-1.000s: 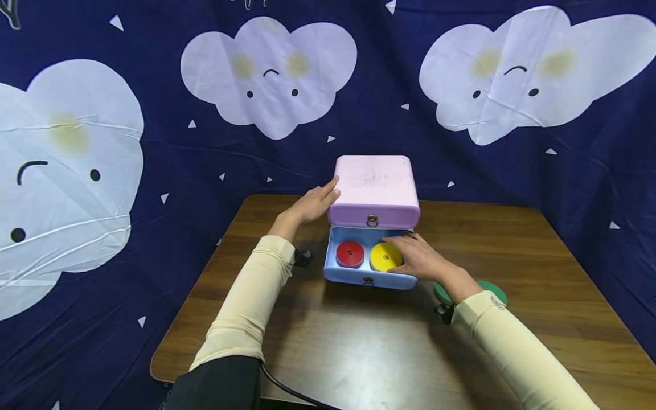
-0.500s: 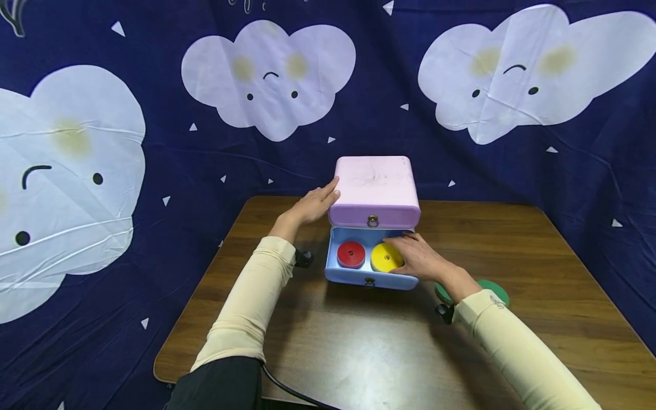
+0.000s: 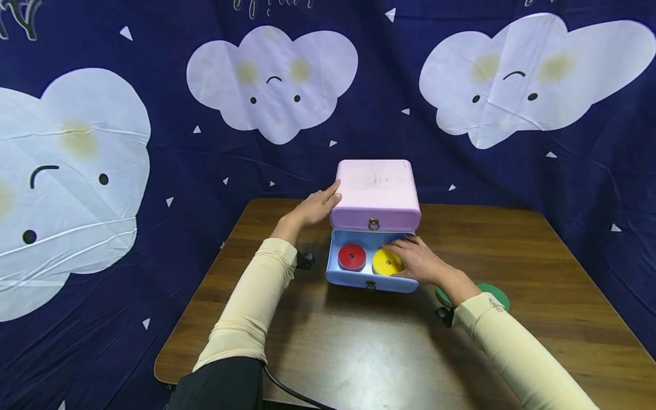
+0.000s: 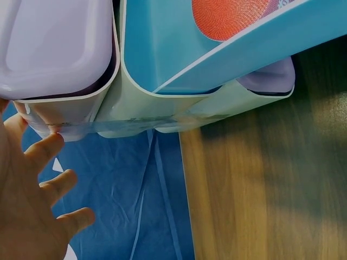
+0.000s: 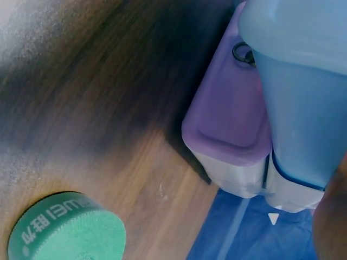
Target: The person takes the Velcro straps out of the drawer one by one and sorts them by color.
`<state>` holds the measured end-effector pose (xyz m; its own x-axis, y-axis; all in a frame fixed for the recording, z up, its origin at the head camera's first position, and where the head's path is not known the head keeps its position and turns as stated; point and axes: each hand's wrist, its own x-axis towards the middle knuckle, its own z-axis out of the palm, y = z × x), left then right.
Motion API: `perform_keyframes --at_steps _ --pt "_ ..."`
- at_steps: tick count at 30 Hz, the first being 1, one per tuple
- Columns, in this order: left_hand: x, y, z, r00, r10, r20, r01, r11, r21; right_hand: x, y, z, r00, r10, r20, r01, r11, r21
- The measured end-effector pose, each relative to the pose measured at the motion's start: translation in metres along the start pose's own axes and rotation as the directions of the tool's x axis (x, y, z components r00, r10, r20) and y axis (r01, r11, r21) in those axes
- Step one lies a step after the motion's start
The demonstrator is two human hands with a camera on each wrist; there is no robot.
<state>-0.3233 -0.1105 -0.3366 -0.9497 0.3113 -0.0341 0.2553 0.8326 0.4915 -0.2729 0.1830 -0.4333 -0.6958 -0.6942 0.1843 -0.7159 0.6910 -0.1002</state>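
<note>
Drawer is pulled out; in it, yellow roll is clasped by right hand, beside red roll. Box is touched by left hand, fingers apart. No shift is noted over the last second (view tilt aside): neither lift nor release shown.

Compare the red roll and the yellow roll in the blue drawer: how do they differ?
The red roll lies left, the yellow roll right. The right hand curls round the yellow roll; no hand touches the red roll. Both are round and lie flat in the blue drawer.
</note>
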Motion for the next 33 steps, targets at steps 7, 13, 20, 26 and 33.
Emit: perform_keyframes --at_steps 7,13,20,26,33 --pt "0.000 0.000 0.002 1.000 -0.004 0.001 0.004 1.000 0.007 -0.002 0.000 0.002 1.000 -0.019 -0.008 0.019 1.000 -0.020" --pt "0.001 -0.001 0.002 1.000 -0.007 0.003 0.007 1.000 0.000 -0.002 0.002 0.002 1.000 0.002 -0.009 -0.001 1.000 0.020" --pt "0.002 0.000 0.001 1.000 -0.006 0.005 0.006 1.000 -0.013 -0.002 0.004 -0.002 0.999 0.009 -0.032 -0.008 0.999 0.051" --pt "0.001 0.002 0.001 1.000 -0.001 0.006 0.001 1.000 -0.011 -0.006 0.003 -0.007 0.999 0.010 -0.051 -0.007 0.999 0.048" --pt "0.002 -0.001 0.001 1.000 0.008 -0.004 -0.008 1.000 0.003 -0.012 -0.001 -0.021 0.996 0.036 -0.078 -0.030 0.997 0.073"
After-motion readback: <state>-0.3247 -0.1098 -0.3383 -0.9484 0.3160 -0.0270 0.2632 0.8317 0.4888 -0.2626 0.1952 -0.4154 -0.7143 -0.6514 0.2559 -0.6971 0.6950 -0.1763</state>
